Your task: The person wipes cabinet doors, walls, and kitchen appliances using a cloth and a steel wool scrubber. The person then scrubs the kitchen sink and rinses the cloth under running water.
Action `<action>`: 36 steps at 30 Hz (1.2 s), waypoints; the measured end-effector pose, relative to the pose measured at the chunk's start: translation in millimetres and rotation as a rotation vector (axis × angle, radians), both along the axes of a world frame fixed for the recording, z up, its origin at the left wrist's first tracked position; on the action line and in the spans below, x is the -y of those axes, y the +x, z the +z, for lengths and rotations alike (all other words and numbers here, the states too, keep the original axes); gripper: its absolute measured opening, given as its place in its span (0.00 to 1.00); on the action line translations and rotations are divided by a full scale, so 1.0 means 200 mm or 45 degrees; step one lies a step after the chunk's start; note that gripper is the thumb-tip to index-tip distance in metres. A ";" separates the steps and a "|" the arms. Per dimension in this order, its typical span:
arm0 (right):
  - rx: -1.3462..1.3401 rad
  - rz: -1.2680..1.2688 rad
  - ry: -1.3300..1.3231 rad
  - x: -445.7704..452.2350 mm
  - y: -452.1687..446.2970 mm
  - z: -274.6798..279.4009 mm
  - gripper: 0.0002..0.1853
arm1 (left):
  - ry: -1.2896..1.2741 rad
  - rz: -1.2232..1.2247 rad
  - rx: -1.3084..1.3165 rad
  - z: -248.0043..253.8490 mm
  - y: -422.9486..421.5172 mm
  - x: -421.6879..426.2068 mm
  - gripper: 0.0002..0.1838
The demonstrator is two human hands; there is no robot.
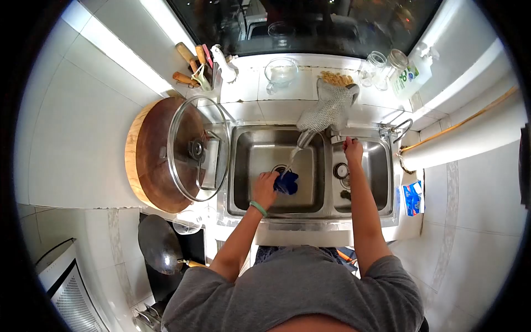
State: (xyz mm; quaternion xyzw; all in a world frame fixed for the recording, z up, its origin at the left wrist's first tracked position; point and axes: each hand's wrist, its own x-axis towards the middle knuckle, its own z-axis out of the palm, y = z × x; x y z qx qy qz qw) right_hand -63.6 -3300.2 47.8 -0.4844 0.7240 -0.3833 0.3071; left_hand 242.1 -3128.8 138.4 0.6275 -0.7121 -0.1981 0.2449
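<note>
My left hand, with a green bangle at the wrist, is closed on a dark blue cloth in the large left basin of the steel sink. Water runs from the faucet onto the cloth. My right hand is closed at the faucet handle, above the smaller right basin; its fingers are partly hidden. A grey mesh cloth drapes over the faucet's body. A drain strainer and a dark scrap lie in the right basin.
A round wooden board and a glass lid stand left of the sink. Glass jars, a soap bottle and a glass bowl line the sill. A wok sits at lower left, a blue-white packet at right.
</note>
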 end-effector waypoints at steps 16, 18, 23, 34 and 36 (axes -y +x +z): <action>0.849 1.004 0.129 -0.77 0.52 0.22 0.46 | 0.324 -0.166 -1.156 -0.01 -0.24 0.00 0.31; 0.851 1.023 0.134 -0.75 0.53 0.27 0.43 | 0.440 -0.007 -1.597 -0.03 -0.26 0.01 0.27; 0.891 0.977 0.068 -0.71 0.57 0.39 0.27 | 0.533 0.480 -2.448 0.08 -0.29 0.03 0.20; 1.639 0.841 1.402 -0.60 0.62 0.43 0.07 | -0.118 0.160 -0.355 -0.12 0.00 0.05 0.24; 1.798 0.817 1.521 -0.58 0.63 0.49 0.10 | -0.283 -0.072 -0.124 -0.03 0.00 0.05 0.27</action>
